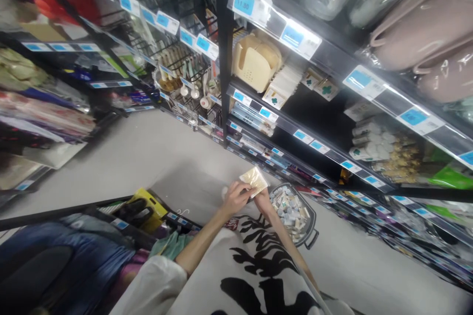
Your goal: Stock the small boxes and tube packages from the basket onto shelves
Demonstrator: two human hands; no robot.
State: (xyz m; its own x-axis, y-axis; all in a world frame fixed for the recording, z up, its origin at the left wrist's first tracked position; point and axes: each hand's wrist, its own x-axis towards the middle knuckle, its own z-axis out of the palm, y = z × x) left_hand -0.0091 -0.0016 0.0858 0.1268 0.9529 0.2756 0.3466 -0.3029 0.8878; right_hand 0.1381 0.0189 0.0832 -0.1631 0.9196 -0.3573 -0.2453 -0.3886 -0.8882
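Observation:
A small flat clear pack of cotton swabs (254, 180), with rows of thin tan sticks, is held up in front of my body. The fingers of my left hand (236, 198) close on its near left side. From the lower right, my right hand (262, 200) grips the same pack, its fingers partly hidden behind it. Beside my right forearm, a dark grey basket (313, 224) with a handle stands on the floor, filled with small white tubs and packs. Similar white packs with a green clover mark (277, 98) lie on the shelf ahead.
Price-tagged shelving (306, 137) runs along the right, with a cream plastic holder (256, 61) and a pile of small tubs (373, 138). Hanging utensils (195, 91) are farther back. Jeans (84, 246) and a yellow-carded item (151, 206) lie close on my left. Grey floor (148, 150) stretches between.

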